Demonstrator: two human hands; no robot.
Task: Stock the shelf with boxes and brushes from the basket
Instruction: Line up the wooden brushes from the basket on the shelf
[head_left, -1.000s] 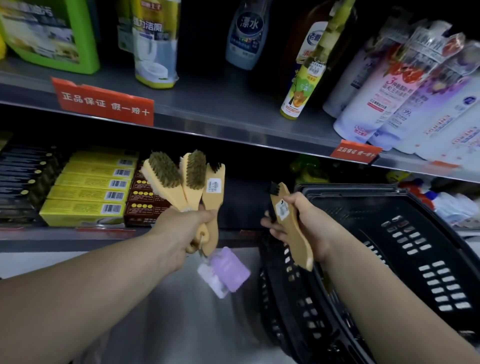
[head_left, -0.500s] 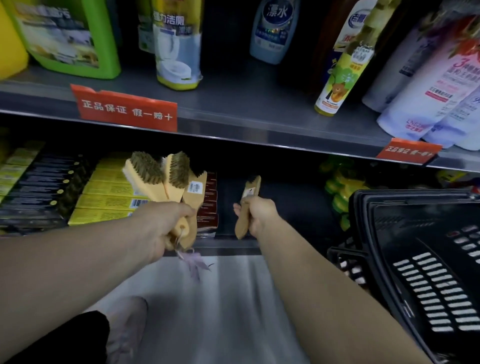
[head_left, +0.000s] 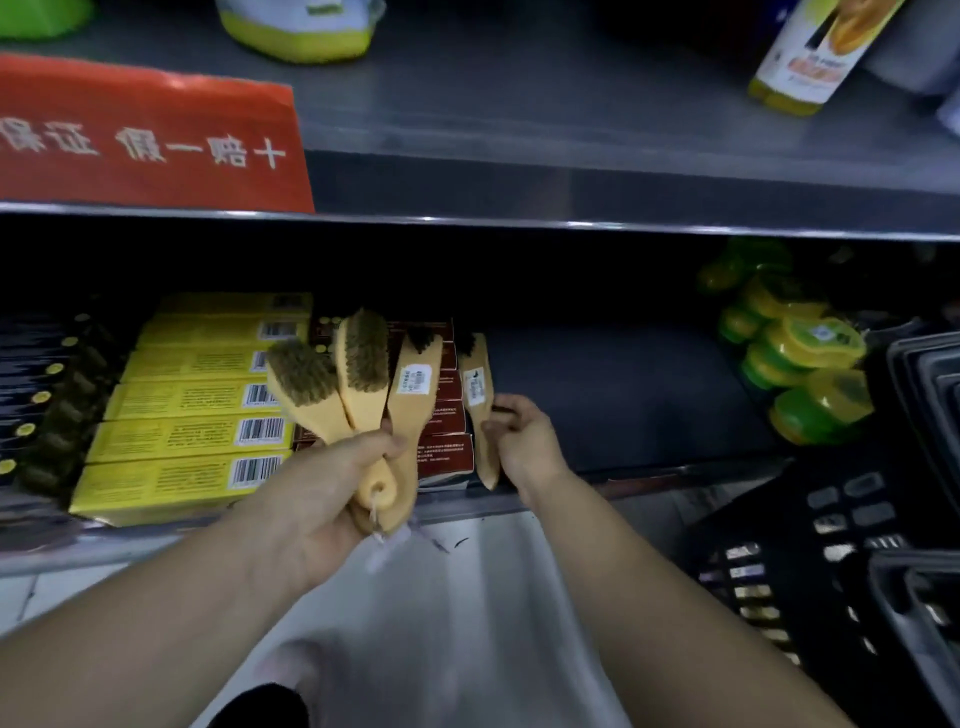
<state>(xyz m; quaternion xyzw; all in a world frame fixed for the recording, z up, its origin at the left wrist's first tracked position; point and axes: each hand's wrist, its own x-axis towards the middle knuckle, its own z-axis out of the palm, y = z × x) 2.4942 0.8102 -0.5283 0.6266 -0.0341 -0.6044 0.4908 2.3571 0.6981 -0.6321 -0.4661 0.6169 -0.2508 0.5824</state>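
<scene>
My left hand (head_left: 332, 483) grips three wooden brushes (head_left: 363, 384) by their handles, fanned upward in front of the lower shelf (head_left: 623, 395). My right hand (head_left: 524, 441) holds a single wooden brush (head_left: 479, 389) with a barcode sticker, its head reaching onto the lower shelf beside the dark red boxes (head_left: 447, 431). Yellow boxes (head_left: 192, 400) lie stacked on that shelf to the left. The black basket (head_left: 841, 545) stands at the lower right.
Black boxes (head_left: 41, 395) fill the shelf's far left. Green and yellow round tins (head_left: 795, 364) are piled at its right end. The upper shelf carries bottles and a red label strip (head_left: 150, 135). A dark shelf stretch lies between the red boxes and the tins.
The view has moved closer to the lower shelf. My right hand carried its brush from near the basket leftward and forward onto the shelf. My left hand kept its three brushes.
</scene>
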